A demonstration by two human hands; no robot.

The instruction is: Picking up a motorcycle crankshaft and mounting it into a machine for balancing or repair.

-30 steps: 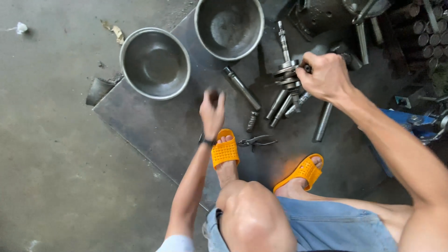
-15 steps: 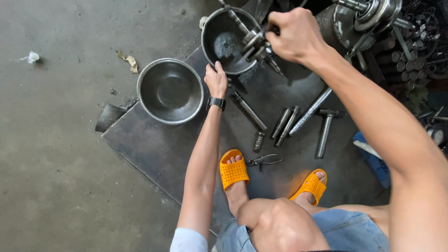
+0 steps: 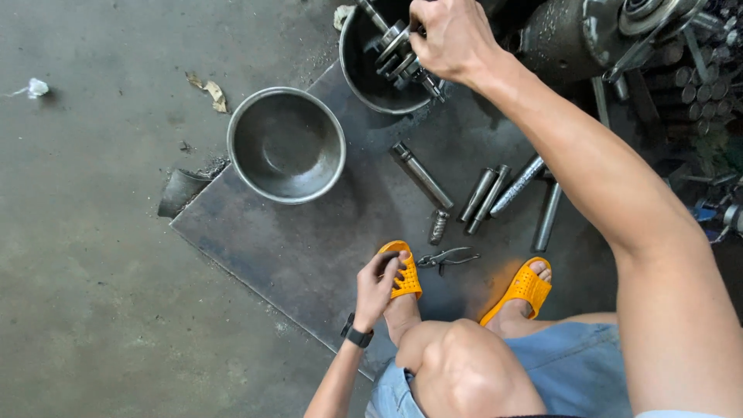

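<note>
**Geared Shaft Held Over Far Bowl at the Plate's Top Edge**

From my remote seat I watched the head view as the right hand (image 3: 453, 35) reached far forward, its fingers wrapped tight round a geared metal shaft (image 3: 398, 54) that hung tilted over the darker steel bowl (image 3: 364, 77). That bowl sat at the far edge of the flat steel plate (image 3: 309, 255) on the concrete floor (image 3: 93, 271), its rim cut off by the top of the picture. I could not tell whether the shaft touched the bowl's inside.

The left hand (image 3: 377, 288) lay low and near the body, fingers curled loosely on the toe of an orange sandal (image 3: 402, 271); they gripped nothing that I could make out. A black watch (image 3: 357, 336) sat on that wrist.

A second, shinier bowl (image 3: 286, 145) stood just beside the first, overhanging the plate's left edge. Between the bowls and the feet lay a long pin (image 3: 422, 174), a short threaded stub (image 3: 438, 227), a cluster of steel rods (image 3: 503, 190) and a pair of pliers (image 3: 447, 257), the pliers just beside the sandal.

Open room lay to the left: bare plate below the shiny bowl, then wide floor beyond the plate's slanted edge. To the right, machine parts (image 3: 619, 31) crowded the border.
</note>
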